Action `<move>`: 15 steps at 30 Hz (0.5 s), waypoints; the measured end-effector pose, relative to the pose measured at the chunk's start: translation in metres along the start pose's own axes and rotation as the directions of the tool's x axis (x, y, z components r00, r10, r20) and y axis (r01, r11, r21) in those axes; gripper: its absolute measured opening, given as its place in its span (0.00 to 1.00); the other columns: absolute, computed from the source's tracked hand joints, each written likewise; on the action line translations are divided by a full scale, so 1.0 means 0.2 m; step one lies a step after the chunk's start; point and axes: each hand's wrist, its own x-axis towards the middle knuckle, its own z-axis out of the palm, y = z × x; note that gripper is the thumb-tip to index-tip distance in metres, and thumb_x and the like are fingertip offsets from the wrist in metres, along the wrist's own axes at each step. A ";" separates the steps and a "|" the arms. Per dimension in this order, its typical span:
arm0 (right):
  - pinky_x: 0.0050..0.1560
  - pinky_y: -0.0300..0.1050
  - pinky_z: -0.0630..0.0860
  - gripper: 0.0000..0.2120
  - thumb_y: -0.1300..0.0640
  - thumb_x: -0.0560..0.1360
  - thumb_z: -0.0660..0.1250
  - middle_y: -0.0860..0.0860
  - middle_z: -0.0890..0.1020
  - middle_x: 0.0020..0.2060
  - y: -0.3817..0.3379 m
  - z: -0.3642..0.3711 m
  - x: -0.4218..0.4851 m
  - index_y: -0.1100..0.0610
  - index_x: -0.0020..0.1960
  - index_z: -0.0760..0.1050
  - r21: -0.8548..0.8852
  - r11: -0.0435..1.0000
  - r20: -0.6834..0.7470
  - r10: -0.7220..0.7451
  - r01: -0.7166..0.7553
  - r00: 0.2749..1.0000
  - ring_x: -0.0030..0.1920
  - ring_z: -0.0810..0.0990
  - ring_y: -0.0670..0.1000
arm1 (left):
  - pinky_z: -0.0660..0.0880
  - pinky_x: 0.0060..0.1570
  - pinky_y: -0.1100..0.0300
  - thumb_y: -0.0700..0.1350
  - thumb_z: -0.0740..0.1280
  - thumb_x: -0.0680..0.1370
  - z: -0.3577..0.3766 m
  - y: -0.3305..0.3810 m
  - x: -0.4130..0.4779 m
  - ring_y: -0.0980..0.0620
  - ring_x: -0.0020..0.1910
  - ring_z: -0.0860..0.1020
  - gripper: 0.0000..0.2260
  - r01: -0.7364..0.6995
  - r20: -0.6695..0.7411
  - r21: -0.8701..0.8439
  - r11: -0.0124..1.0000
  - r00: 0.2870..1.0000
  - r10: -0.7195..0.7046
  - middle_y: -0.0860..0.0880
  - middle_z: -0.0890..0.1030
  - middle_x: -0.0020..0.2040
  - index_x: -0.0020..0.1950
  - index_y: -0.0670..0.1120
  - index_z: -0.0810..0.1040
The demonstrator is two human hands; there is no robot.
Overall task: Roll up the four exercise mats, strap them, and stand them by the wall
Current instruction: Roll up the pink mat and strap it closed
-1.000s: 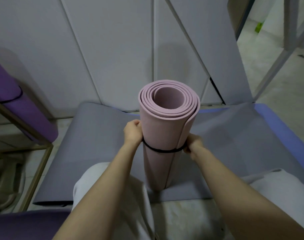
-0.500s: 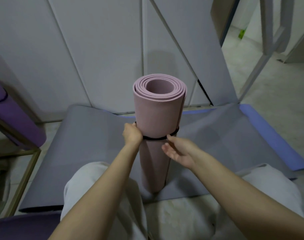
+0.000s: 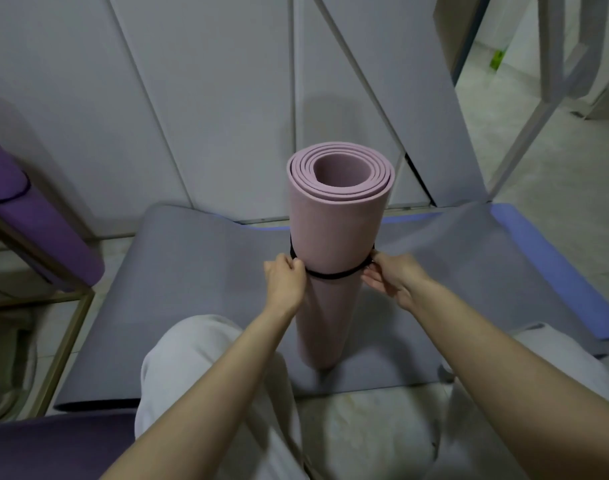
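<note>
- The pink mat (image 3: 337, 230) is rolled into a tube and stands upright on its end; its lower end rests on a grey mat (image 3: 192, 289) spread flat on the floor, between the person's knees (image 3: 192, 358) in pale trousers
- A black strap (image 3: 334, 274) circles the roll about halfway up, pressed tight against the foam
- The left hand (image 3: 285, 282) sits against the roll's left side at strap height; its fingers are curled in, gripping the strap where it meets the roll's edge
- The right hand (image 3: 393, 278) is at the roll's right side, level with the left; thumb and fingers appear to pinch the strap there, though the fingertips are partly hidden by the roll
- A blue mat (image 3: 545, 258) shows along the grey mat's right and far edges
- At the left a purple rolled mat (image 3: 36, 230), banded with its own dark strap, leans on a gold metal frame (image 3: 64, 341)
- Grey wall panels (image 3: 209, 98) rise just behind the mats
</note>
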 end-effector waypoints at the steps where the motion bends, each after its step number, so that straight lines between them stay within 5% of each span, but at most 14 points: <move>1: 0.39 0.39 0.79 0.11 0.62 0.80 0.61 0.55 0.76 0.39 -0.01 0.00 0.01 0.68 0.57 0.74 -0.037 0.999 0.005 -0.006 0.006 1.000 0.36 0.76 0.49 | 0.69 0.53 0.51 0.37 0.59 0.77 -0.01 0.00 0.00 0.49 0.44 0.67 0.10 -0.039 -0.077 -0.036 0.999 0.996 0.036 0.43 0.68 0.44 0.37 0.45 0.65; 3: 0.30 0.35 0.79 0.12 0.63 0.80 0.60 0.57 0.77 0.41 -0.02 0.00 0.03 0.70 0.60 0.73 -0.076 0.997 0.009 -0.009 0.009 1.000 0.36 0.76 0.49 | 0.71 0.53 0.56 0.36 0.61 0.76 -0.03 0.02 0.02 0.47 0.46 0.72 0.03 -0.044 -0.143 -0.204 0.978 0.990 0.015 0.43 0.72 0.49 0.46 0.43 0.70; 6: 0.31 0.36 0.79 0.13 0.63 0.80 0.59 0.61 0.78 0.50 -0.02 -0.01 0.06 0.71 0.61 0.71 -0.118 0.993 0.011 -0.015 0.016 1.000 0.37 0.76 0.50 | 0.76 0.44 0.56 0.40 0.59 0.80 -0.05 0.07 0.09 0.50 0.40 0.75 0.04 0.080 0.011 -0.471 0.878 0.996 -0.085 0.45 0.76 0.44 0.47 0.42 0.73; 9: 0.38 0.38 0.80 0.12 0.63 0.81 0.59 0.63 0.78 0.57 -0.01 -0.03 0.07 0.71 0.59 0.71 -0.134 0.991 0.031 -0.014 0.018 0.999 0.41 0.78 0.51 | 0.72 0.36 0.63 0.48 0.60 0.81 -0.07 0.11 0.15 0.54 0.34 0.74 0.13 0.191 0.164 -0.423 0.886 0.977 -0.133 0.49 0.76 0.36 0.39 0.44 0.74; 12: 0.28 0.34 0.78 0.08 0.62 0.80 0.60 0.62 0.78 0.57 0.00 -0.06 0.09 0.67 0.51 0.73 -0.139 0.990 0.026 -0.019 0.022 0.999 0.38 0.78 0.50 | 0.72 0.36 0.63 0.50 0.62 0.81 -0.05 0.11 0.19 0.53 0.35 0.73 0.15 0.254 0.246 -0.353 0.900 0.954 -0.172 0.49 0.74 0.35 0.38 0.43 0.74; 15: 0.28 0.34 0.78 0.08 0.63 0.80 0.61 0.62 0.80 0.55 0.00 -0.10 0.12 0.67 0.51 0.74 -0.128 0.992 0.005 -0.014 0.014 1.000 0.38 0.79 0.50 | 0.71 0.34 0.65 0.49 0.59 0.82 -0.02 0.12 0.21 0.53 0.36 0.72 0.15 0.205 0.285 -0.284 0.937 0.951 -0.122 0.48 0.74 0.38 0.41 0.41 0.73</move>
